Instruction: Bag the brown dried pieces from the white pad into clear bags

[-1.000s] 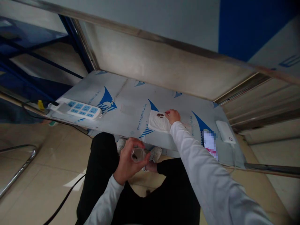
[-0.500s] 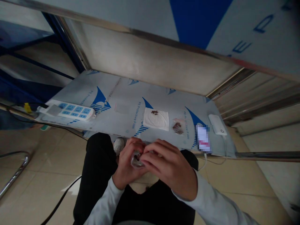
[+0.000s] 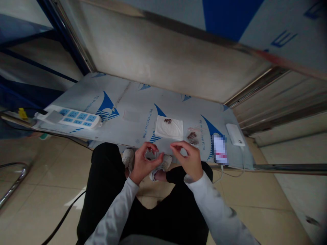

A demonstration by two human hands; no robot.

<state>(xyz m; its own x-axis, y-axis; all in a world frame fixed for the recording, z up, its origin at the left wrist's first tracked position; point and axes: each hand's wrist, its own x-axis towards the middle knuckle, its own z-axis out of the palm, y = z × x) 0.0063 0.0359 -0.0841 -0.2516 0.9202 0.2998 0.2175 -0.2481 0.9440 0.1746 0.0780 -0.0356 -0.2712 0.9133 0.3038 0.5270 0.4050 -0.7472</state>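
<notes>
My left hand (image 3: 143, 165) is curled around a small clear plastic bag (image 3: 151, 156), its mouth between thumb and fingers; something dark shows inside. Apart from it, to the right, my right hand (image 3: 191, 158) has thumb and forefinger pinched together; whatever is at the tips is too small to make out. Just beyond both hands, a white paper napkin (image 3: 167, 132) lies on the table, with several small brown pieces (image 3: 168, 121) near its far edge. To the napkin's right is a clear bag (image 3: 192, 137) of brown pieces.
The film-covered table (image 3: 122, 132) bears a white power strip (image 3: 76, 117) at left and a flat clear bag (image 3: 132, 116) near the middle. A phone (image 3: 220, 149) and a white power bank (image 3: 234, 134), both cabled, lie at right. An upper shelf (image 3: 178, 15) overhangs.
My right hand has come away from the bag, moving right and slightly forward, its fingertips pinched. My left hand keeps the bag. The view has shifted slightly.
</notes>
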